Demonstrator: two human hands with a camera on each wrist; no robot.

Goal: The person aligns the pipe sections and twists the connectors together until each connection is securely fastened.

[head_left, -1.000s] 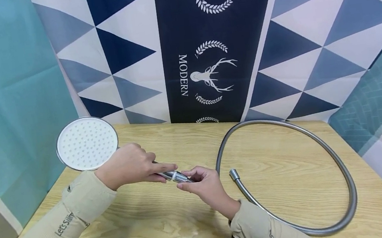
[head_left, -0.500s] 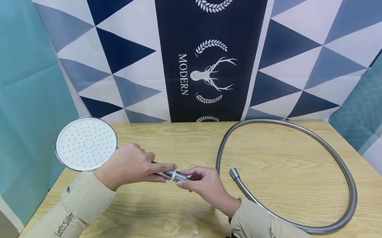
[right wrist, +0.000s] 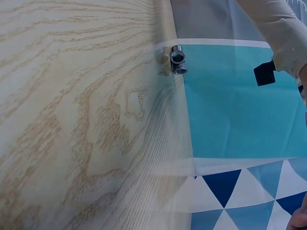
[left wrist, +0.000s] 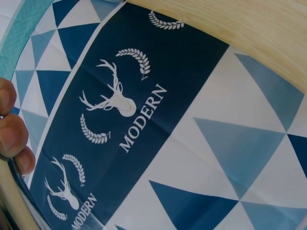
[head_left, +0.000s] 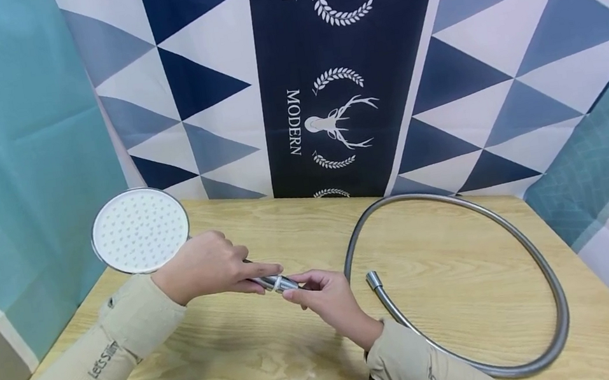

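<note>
In the head view, a round shower head (head_left: 139, 231) with a white nozzle face stands tilted up at the left. My left hand (head_left: 205, 267) grips its chrome handle, index finger laid along the shaft towards the end. A white ring (head_left: 277, 283) shows where the handle meets a metal fitting (head_left: 287, 284). My right hand (head_left: 327, 296) pinches this fitting between thumb and fingers. Behind that hand runs a grey metal shower hose (head_left: 547, 277). In the left wrist view, fingertips (left wrist: 13, 136) curl over the chrome handle (left wrist: 21, 201). The right wrist view catches only a fingertip (right wrist: 299, 219).
The hose lies looped on the wooden table (head_left: 235, 366), its loose end (head_left: 373, 279) pointing up near my right hand. A small chrome fitting (right wrist: 177, 60) stands by the table edge in the right wrist view. A patterned curtain (head_left: 210, 87) hangs behind the table.
My right fingertips have shifted slightly on the metal fitting. Left hand, shower head and hose keep their places.
</note>
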